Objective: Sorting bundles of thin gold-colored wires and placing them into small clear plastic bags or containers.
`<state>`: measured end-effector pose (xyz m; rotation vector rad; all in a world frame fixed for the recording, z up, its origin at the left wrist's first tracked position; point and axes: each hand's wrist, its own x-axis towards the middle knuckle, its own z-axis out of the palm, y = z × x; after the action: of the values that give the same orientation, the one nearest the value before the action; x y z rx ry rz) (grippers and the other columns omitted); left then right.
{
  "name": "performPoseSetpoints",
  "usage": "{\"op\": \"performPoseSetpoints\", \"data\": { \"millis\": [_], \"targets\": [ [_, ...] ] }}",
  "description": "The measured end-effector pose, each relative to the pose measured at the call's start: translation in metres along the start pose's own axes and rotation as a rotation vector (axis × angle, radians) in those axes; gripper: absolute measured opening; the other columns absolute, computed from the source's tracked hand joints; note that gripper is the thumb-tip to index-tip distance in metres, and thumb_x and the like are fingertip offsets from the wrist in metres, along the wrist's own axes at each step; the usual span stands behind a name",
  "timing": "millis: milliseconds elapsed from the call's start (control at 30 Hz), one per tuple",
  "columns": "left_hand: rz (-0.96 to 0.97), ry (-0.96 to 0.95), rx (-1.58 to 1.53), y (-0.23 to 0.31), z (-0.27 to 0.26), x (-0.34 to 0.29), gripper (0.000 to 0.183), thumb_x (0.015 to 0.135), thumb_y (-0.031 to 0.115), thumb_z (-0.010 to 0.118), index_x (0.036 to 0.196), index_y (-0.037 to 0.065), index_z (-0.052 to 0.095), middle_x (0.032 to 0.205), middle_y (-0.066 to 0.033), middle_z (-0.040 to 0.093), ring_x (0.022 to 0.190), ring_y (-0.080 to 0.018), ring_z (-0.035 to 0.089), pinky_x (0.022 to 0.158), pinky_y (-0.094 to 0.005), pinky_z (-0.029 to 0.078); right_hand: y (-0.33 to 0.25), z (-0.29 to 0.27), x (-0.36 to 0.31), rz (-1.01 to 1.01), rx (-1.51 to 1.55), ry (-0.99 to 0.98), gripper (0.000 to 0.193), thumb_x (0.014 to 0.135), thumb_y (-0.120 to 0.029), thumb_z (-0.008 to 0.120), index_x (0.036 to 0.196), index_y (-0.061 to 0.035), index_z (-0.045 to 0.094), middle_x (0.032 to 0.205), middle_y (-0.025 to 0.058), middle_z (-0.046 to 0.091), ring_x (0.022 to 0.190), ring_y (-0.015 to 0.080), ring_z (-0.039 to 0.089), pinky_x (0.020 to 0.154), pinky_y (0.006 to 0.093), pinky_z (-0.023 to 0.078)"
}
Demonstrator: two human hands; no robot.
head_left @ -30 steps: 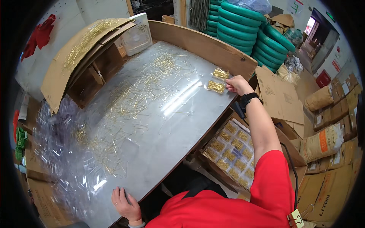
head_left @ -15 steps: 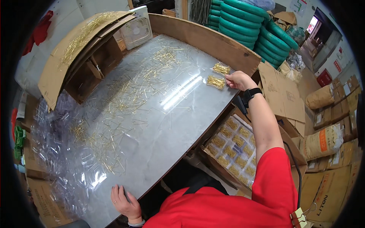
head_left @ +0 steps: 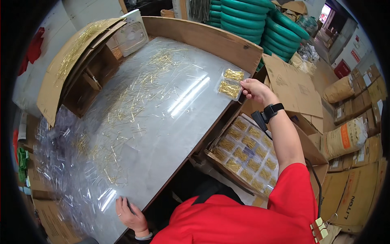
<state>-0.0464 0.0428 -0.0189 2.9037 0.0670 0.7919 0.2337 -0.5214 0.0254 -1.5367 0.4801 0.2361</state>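
My right hand (head_left: 256, 90) pinches the right edge of a clear plastic pack of gold wire hooks (head_left: 229, 88) at the table's far right edge. Touching or overlapping it on the far side is a second clear pack of gold hooks (head_left: 234, 74). My left hand (head_left: 131, 215) lies on the near edge of the grey table (head_left: 162, 150), fingers stretched out and holding nothing. Loose gold wire hooks (head_left: 132, 107) are strewn over the table's middle and far part.
A heap of clear plastic packaging (head_left: 69, 175) covers the table's left side. Beneath the right edge stands an open carton (head_left: 211, 156) holding rows of hook packs. A cardboard-topped shelf (head_left: 57, 87), a white fan (head_left: 132, 34) and a wooden rim (head_left: 203, 34) border the table.
My right hand and both packs have shifted right relative to the table, toward its edge. The whole view has swung slightly. My left hand stays resting on the table.
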Motion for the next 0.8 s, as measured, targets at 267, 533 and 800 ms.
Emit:
{"op": "performPoseSetpoints", "data": {
  "millis": [267,533,800],
  "targets": [
    [0.003,-0.024,0.001,-0.006,-0.001,-0.006,0.033,0.098,0.011,0.052,0.123,-0.008,0.062,0.13,-0.0262,0.06,0.121,-0.0424,0.056,0.104,-0.0485,0.043,0.095,-0.079,-0.106,-0.131,0.251,-0.198,0.019,0.105,-0.022,0.056,0.09,-0.0115,0.054,0.078,-0.0051,0.056,0.059,0.0026,0.047,0.047,0.0172,0.034],
    [0.039,-0.036,0.002,-0.021,0.006,-0.002,0.033,0.101,0.011,0.05,0.125,-0.009,0.062,0.131,-0.0266,0.061,0.122,-0.0419,0.057,0.105,-0.0476,0.044,0.26,-0.199,-0.253,0.135,0.22,0.06,0.02,0.104,-0.024,0.058,0.09,-0.0117,0.052,0.071,-0.0025,0.052,0.054,0.0057,0.045,0.047,0.02,0.035],
    [0.053,-0.058,0.039,-0.032,0.009,-0.001,0.033,0.102,0.012,0.05,0.127,-0.007,0.061,0.131,-0.0253,0.06,0.121,-0.0414,0.057,0.103,-0.047,0.044,0.374,-0.254,-0.286,0.413,0.195,0.33,0.018,0.104,-0.022,0.059,0.088,-0.0143,0.052,0.069,-0.0048,0.055,0.056,0.005,0.049,0.049,0.019,0.037]
  ]
}}
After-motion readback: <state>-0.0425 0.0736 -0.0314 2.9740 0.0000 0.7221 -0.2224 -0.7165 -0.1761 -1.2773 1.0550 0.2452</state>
